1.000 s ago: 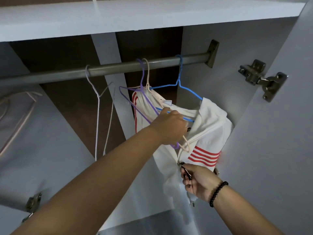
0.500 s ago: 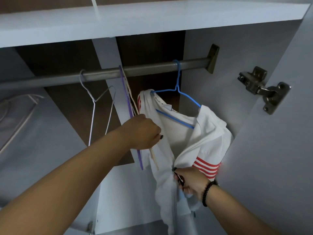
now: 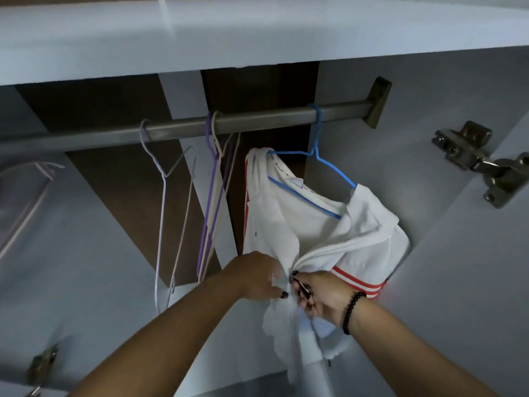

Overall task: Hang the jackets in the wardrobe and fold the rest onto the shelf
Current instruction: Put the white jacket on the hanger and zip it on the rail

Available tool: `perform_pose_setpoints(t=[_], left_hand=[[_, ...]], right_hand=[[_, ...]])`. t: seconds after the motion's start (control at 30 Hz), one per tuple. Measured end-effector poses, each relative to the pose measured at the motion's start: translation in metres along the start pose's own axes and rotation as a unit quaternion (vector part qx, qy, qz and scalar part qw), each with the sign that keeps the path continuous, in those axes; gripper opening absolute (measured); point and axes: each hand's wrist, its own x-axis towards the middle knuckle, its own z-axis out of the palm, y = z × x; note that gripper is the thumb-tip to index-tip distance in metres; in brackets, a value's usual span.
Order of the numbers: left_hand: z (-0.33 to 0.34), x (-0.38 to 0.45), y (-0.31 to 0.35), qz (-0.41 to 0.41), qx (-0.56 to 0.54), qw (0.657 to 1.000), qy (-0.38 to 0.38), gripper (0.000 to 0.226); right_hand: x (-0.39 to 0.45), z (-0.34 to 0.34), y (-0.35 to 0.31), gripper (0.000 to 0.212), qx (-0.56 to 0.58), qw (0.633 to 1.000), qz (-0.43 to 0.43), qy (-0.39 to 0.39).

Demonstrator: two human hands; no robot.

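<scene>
White jacket [image 3: 300,227], soft cloth with red stripes, is hung on a blue wire hanger [image 3: 316,179] at the 1 o'clock end of the grey metal rail [image 3: 257,121]; long axis runs vertical, open front faced toward the camera. Left hand [image 3: 254,277] is curled on the left front edge. Right hand [image 3: 320,299] is pinched on the zipper area; bead bracelet [image 3: 350,312] is worn on the wrist. Empty hangers [image 3: 213,202] are hung at 11 o'clock.

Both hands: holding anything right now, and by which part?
Both hold the white jacket hanging on the blue hanger. Left hand grips the left front edge; right hand pinches the right front edge, apparently at the zipper.
</scene>
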Motion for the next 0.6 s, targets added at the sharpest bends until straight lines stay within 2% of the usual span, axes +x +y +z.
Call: perform_pose_setpoints(t=[0.1,0.17,0.23,0.37,0.6], left_hand=[[0.016,0.01,0.001,0.028,-0.077,0.995,0.054,0.06],[0.019,0.016,0.002,0.026,-0.089,0.993,0.076,0.051],[0.016,0.018,0.002,0.025,-0.078,0.993,0.08,0.035],[0.012,0.018,-0.002,0.03,-0.049,0.995,0.087,0.044],[0.005,0.016,-0.007,-0.013,-0.014,0.996,0.09,0.03]], right_hand=[[-0.002,0.008,-0.009,0.042,-0.002,1.0,0.008,-0.002],[-0.001,0.011,-0.014,0.052,0.001,1.0,0.019,0.009],[0.0,0.013,-0.02,0.043,0.017,0.999,0.033,0.024],[-0.001,0.012,-0.036,0.037,0.037,0.998,0.042,0.038],[-0.011,0.007,-0.074,0.035,0.03,0.998,0.001,0.06]])
